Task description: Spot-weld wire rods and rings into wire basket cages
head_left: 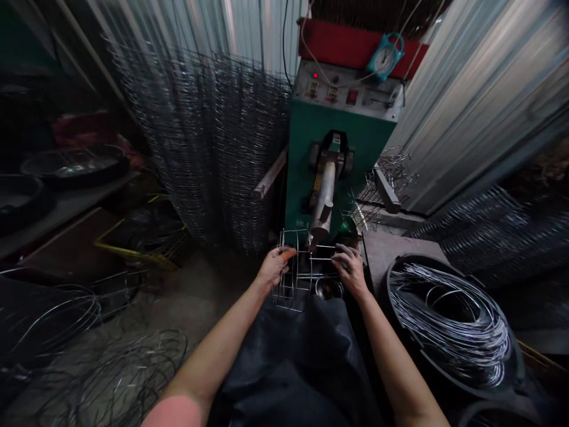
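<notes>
Lap: dark apron (302, 362) over your thighs, just short of the work; judgement: keep its folds off the wire ends.
Left hand: your left hand (270, 270) has thumb and fingers pinched on the left side of the wire frame (297, 279); orange wrap (288, 254) on one digit.
Right hand: your right hand (351, 268) has bent fingers at the right ends of the cross wires; can't tell if the pinch is closed.
Wire frame: between your hands, just past the apron, by the lower end of the metal arm (326, 190). Can't tell if they touch.
Hold: judgement: keep the cross wires level and square before any pressure; fingertips well out to the sides, clear of the arm's tip.
Bowl: round metal bowl (329, 289) below the cross wires, partly hidden.
Right side: black tub (392, 284) with coiled wire (482, 338), beside a flat board (395, 240).
Floor: grey floor (198, 296), loose wire (133, 379) at left; watch for snags. Yellow crate (109, 234) beyond.
Machine: green machine (300, 154) ahead, red lamp (315, 75) lit, blue clock (384, 59) on top.
Back: tall wire stacks (178, 142) left of it, corrugated wall (471, 71) right; dim corners.
</notes>
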The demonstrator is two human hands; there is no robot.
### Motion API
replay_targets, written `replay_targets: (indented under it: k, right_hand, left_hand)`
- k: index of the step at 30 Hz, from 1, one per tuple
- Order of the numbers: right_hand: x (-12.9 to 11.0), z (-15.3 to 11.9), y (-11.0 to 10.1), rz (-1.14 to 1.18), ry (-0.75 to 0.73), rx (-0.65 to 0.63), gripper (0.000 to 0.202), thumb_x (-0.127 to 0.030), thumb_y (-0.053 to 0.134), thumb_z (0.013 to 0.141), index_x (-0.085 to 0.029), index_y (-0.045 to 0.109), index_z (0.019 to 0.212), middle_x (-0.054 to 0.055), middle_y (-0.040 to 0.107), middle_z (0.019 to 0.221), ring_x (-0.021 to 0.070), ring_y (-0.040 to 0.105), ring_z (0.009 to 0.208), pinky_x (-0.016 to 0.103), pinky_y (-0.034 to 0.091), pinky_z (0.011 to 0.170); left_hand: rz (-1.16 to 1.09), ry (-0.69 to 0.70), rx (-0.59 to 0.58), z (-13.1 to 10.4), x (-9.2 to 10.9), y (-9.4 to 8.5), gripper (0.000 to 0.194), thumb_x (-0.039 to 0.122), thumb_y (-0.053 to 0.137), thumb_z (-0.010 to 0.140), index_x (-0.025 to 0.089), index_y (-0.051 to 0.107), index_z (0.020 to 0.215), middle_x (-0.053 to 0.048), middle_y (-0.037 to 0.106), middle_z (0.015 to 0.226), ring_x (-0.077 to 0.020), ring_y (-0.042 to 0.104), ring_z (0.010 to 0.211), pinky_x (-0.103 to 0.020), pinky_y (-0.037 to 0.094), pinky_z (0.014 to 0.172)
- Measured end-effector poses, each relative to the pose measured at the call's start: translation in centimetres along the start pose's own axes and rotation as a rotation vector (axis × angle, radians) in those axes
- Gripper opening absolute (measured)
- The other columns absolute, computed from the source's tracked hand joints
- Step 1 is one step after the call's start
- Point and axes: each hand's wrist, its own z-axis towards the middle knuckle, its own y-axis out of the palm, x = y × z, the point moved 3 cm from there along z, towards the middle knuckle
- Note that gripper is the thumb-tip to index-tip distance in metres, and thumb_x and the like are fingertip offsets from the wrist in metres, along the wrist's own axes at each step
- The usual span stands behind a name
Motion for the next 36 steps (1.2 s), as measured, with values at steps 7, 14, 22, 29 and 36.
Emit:
replay_targets:
  k: [7,14,22,29,36]
  right_hand:
    - [0.4,0.6,0.0,0.016,-0.005,-0.029,0.016,-0.034,0.051,0.085,-0.025,0.064,0.083,0.003,0.059,0.115,0.0248,0.045,0.102,0.043,0.036,0.088]
    - [0.8,1.4,0.3,0.03,0.019,-0.053,0.017,-0.035,0.051,0.085,-0.024,0.064,0.081,0.003,0.059,0.115,0.0249,0.045,0.102,0.044,0.035,0.088]
    - [0.9,1.6,0.5,0.046,0.038,-0.044,0.017,-0.034,0.051,0.085,-0.024,0.064,0.08,0.003,0.06,0.113,0.0245,0.045,0.102,0.043,0.035,0.089]
    - [0.8,1.6,0.4,0.02,0.041,-0.041,0.016,-0.032,0.051,0.085,-0.024,0.064,0.08,0.004,0.061,0.112,0.025,0.045,0.099,0.043,0.037,0.087]
    - [-1.0,-0.4,-0.3,0.023,-0.02,-0.05,0.015,-0.03,0.053,0.084,-0.023,0.065,0.078,0.006,0.06,0.112,0.0251,0.046,0.098,0.043,0.041,0.086]
  left_hand:
    - [0.016,-0.01,0.009,0.6,0.0,-0.1,0.04,0.03,0.08,0.045,0.015,0.054,0.07,0.009,0.045,0.05,0.0,0.024,0.037,-0.016,0.014,0.035]
    - [0.014,-0.022,0.016,1.3,0.4,0.1,0.037,0.028,0.079,0.046,0.014,0.054,0.069,0.007,0.049,0.053,0.0004,0.024,0.037,-0.017,0.014,0.036]
    - [0.023,-0.051,0.0,2.4,0.2,0.0,0.034,0.026,0.079,0.048,0.014,0.054,0.067,0.006,0.046,0.051,0.0001,0.024,0.037,-0.018,0.013,0.036]
    - [0.055,-0.046,-0.05,2.9,0.7,0.1,0.036,0.025,0.08,0.046,0.014,0.051,0.065,0.006,0.048,0.051,0.0008,0.022,0.036,-0.017,0.01,0.037]
    - [0.078,0.009,-0.074,-0.5,0.2,-0.8,0.041,0.032,0.081,0.044,0.014,0.053,0.069,0.008,0.045,0.05,0.0004,0.025,0.036,-0.016,0.014,0.035]
